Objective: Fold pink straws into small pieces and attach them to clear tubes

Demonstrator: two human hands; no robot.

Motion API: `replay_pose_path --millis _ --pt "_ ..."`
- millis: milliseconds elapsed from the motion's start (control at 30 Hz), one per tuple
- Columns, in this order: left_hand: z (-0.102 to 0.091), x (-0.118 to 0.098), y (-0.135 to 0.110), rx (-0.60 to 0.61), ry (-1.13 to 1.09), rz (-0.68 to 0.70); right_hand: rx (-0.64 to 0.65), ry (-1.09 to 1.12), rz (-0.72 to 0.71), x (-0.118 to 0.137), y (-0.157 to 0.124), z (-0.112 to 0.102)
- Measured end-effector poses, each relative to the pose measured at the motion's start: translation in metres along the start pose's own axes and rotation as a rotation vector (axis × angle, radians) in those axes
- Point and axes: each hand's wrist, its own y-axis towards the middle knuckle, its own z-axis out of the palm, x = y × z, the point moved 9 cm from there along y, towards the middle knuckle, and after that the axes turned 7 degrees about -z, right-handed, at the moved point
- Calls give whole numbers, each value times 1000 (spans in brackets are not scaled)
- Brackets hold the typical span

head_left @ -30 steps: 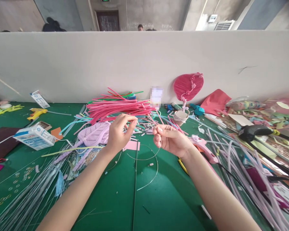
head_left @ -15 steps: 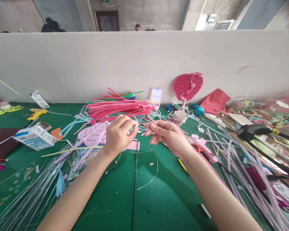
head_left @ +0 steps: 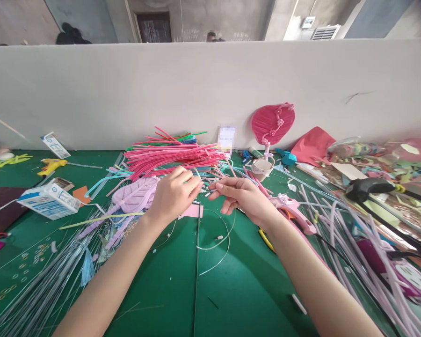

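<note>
Near the middle of the green table, my left hand (head_left: 177, 194) is closed, thumb and fingers pressed together; what it pinches is too small to make out. Facing it, my right hand (head_left: 241, 196) pinches with thumb and forefinger, its other fingers loosely curled. From below the right hand a thin white wire (head_left: 228, 234) bends down in loose curves above the table. The fingertips of the two hands are close but apart. Below them are a pink card (head_left: 192, 211), a small pale piece (head_left: 219, 238) and a long dark rod (head_left: 197, 281).
Pink and red pipe cleaners (head_left: 175, 159) are piled behind the hands. A lilac leaf-shaped piece (head_left: 135, 194), metal wires (head_left: 45, 285) and a milk carton (head_left: 51, 201) lie left. To the right are a pink glue gun (head_left: 296, 215), a small pot (head_left: 262, 169) and lilac strips (head_left: 340, 248).
The right hand has shifted slightly left, and the hands remain close together. One curve of the thin white wire now hangs lower and further right. The left hand's fingers reach slightly further right.
</note>
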Motion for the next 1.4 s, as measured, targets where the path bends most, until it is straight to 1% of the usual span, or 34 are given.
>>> replay_pose_path --millis 100,200,400,533,667,833,900,967,1033,1133,1167,1200,1267,1333,1400 --pt "4 5 -1 80 -67 -35 -18 -36 -15 1 1 -2" --pt "6 6 -2 139 -80 -48 -27 -102 -73 5 3 -3" --pt "3 0 -1 132 -42 -1 -63 -235 -157 8 5 -5" --pt "4 1 -1 146 -78 -17 -91 -309 -195 8 5 -7" --pt "6 6 -1 150 -95 -65 -68 -331 -188 7 5 -3" --pt "13 15 -1 138 -108 -157 -86 -276 -141 1 7 1" --pt "14 20 -2 133 -100 -202 -104 -268 -151 0 7 0" --pt "13 26 -4 153 -97 -244 -129 -283 -155 -1 7 -5" --pt "14 32 -9 246 -142 -274 -148 -317 -148 -2 5 -12" --pt "16 33 -20 498 -324 -290 -130 -395 -155 -1 4 -16" --pt "13 32 -22 540 -395 -311 -107 -432 -173 1 4 -14" --pt "12 31 -24 573 -468 -341 -73 -478 -201 3 5 -9" --pt "11 29 -26 612 -604 -412 32 -583 -285 8 5 7" --pt "18 23 -29 677 -691 -458 146 -682 -378 12 2 28" --pt "28 21 -36 744 -737 -507 221 -738 -426 14 -1 42"
